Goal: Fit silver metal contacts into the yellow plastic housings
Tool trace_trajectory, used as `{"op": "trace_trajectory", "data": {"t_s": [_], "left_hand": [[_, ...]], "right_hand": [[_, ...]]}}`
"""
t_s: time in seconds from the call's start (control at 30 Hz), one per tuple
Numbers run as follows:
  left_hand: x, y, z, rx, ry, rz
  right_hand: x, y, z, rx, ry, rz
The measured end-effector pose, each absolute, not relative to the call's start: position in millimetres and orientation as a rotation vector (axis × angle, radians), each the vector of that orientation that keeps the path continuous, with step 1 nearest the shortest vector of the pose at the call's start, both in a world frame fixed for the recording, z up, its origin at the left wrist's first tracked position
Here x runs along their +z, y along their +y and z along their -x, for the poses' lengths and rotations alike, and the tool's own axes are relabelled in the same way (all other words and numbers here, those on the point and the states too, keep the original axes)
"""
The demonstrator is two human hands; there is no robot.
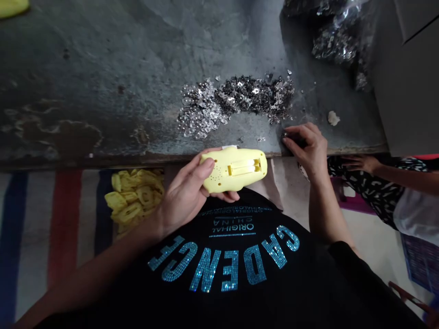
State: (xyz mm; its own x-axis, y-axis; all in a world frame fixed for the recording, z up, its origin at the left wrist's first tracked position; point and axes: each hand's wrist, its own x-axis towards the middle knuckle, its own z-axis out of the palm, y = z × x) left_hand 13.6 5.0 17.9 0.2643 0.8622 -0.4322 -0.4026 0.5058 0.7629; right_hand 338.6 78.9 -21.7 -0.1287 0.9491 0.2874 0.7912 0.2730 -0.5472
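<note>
A yellow plastic toy housing with an uncovered battery compartment and small speaker holes lies in my left hand, thumb pressed on its left end. It is held just in front of the table's front edge. To the right, my right hand rests by that edge with thumb and forefinger pinched together. Something small and dark shows at the fingertips, too small to name. A heap of shiny metal battery contacts spreads over the table beyond both hands, its darker pieces toward the right.
The grey metal table has a worn front edge. Plastic bags of metal pieces stand at the back right beside a grey box. Several yellow housings lie below the edge at left. Another person sits at right.
</note>
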Motion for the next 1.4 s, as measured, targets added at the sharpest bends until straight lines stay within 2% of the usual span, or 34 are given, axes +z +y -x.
{"op": "trace_trajectory", "data": {"t_s": [0.6, 0.83, 1.07, 1.4], "left_hand": [[16, 7, -17, 0.949, 0.915, -0.575], [17, 4, -19, 0.963, 0.9, -0.58], [22, -6, -13, 0.932, 0.906, -0.635], [24, -10, -12, 0.974, 0.937, -0.643]], "right_hand": [[-23, 79, -337, 0.299, -1.989, 1.54], [18, 37, -303, 0.415, -2.03, 1.28], [27, 18, -283, 0.213, -2.139, 1.143], [31, 12, -276, 0.041, -2.269, 1.187]]}}
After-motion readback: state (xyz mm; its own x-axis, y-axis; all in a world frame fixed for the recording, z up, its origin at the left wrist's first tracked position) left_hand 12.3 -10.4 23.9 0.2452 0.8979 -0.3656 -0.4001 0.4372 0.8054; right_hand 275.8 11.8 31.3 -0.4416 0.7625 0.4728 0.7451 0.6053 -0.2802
